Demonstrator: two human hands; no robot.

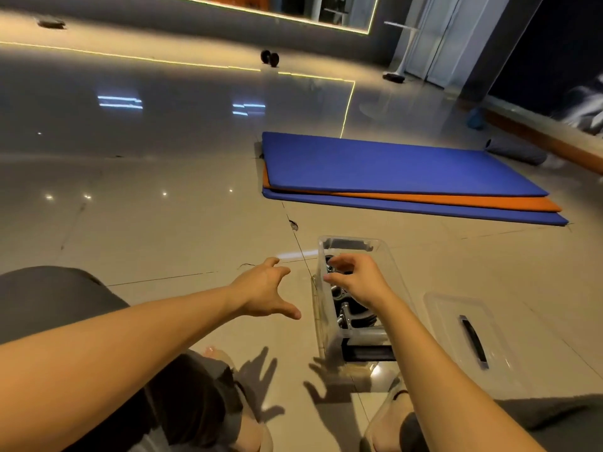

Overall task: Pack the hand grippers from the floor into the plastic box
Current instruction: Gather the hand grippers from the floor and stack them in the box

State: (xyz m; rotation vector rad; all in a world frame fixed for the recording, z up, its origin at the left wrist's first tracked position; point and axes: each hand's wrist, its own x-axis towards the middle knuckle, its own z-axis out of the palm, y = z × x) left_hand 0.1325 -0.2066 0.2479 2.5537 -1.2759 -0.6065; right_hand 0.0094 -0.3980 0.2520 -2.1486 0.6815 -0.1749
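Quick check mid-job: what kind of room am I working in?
Probably a gym or fitness studio: stacked blue and orange mats, a dumbbell on the tiled floor, and a likely wall mirror.

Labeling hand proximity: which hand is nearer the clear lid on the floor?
Right. The right hand is over the plastic box, just left of the lid; the left hand is over floor on the box's other side.

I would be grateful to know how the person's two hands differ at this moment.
The left hand is spread open over the floor; the right hand curls its fingers round a hand gripper over the plastic box. The left is empty. Both are bare, reaching forward.
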